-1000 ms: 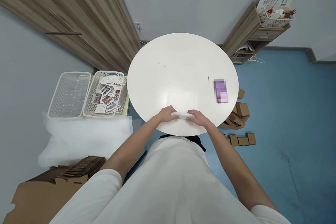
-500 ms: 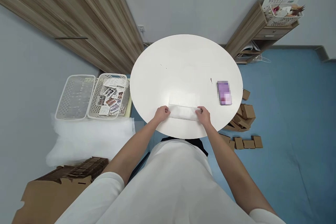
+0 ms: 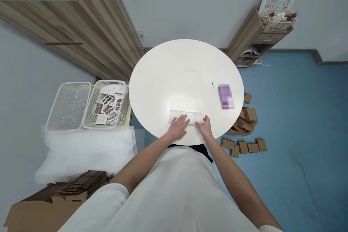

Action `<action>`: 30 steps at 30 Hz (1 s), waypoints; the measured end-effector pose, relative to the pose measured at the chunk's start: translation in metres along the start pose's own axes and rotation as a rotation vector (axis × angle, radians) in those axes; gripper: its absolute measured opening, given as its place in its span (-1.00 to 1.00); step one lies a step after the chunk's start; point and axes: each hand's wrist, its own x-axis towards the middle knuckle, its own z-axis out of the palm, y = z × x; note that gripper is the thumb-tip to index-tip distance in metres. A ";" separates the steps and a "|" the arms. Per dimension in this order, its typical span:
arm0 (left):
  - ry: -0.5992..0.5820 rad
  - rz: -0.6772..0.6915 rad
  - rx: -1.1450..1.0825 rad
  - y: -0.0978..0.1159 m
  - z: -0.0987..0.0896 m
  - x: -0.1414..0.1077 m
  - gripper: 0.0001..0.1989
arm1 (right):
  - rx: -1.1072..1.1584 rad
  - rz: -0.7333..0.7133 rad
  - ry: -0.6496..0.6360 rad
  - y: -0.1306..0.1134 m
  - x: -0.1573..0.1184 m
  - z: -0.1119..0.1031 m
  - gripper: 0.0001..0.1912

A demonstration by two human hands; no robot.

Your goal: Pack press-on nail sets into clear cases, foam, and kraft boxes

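A white foam sheet [image 3: 187, 116] lies flat near the front edge of the round white desk [image 3: 185, 69], folded into a long strip that runs left to right. The left hand [image 3: 179, 127] rests flat on the strip's left half, fingers [image 3: 182, 119] spread and pressing down, gripping nothing. The right hand [image 3: 204, 127] sits at the strip's right end with its fingers curled onto the sheet's edge; whether they pinch it or only press cannot be told. The 2 hands are close together, just inside the desk's near rim.

Beyond the sheet the desk surface is bare out to the far edge, apart from a purple packet [image 3: 225, 96] near the right rim, well apart from the hands, and a small dark speck [image 3: 212, 85] beside it.

To the left, beside the desk, stand 2 white baskets: one [image 3: 68, 106] with clear packaging, the other [image 3: 108, 103] with printed cards, just beside the desk's left edge. Below them is a pile of white foam [image 3: 81, 152] and an open cardboard box [image 3: 46, 203]. On the blue floor to the right lie small brown cartons [image 3: 246, 130], close under the desk's right rim.
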 end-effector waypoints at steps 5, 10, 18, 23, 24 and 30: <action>-0.001 0.009 0.042 -0.002 0.005 -0.001 -0.27 | -0.064 0.002 -0.155 -0.023 0.016 -0.007 -0.38; 0.007 0.030 0.055 0.001 0.009 0.000 -0.19 | -0.062 -0.023 -0.178 -0.032 0.021 -0.014 -0.51; -0.002 -0.011 0.004 0.007 0.008 0.004 -0.22 | -0.098 0.017 -0.220 -0.040 0.028 0.000 -0.78; 0.024 -0.020 -0.126 0.000 0.004 -0.004 -0.34 | -0.087 -0.009 -0.298 -0.049 0.027 0.019 -0.85; 0.042 -0.030 -0.153 -0.001 0.003 -0.006 -0.35 | -0.085 -0.010 -0.310 -0.050 0.026 0.021 -0.84; 0.069 0.072 -0.079 -0.001 0.001 -0.013 -0.32 | -0.178 -0.071 -0.363 -0.048 0.025 0.020 -0.67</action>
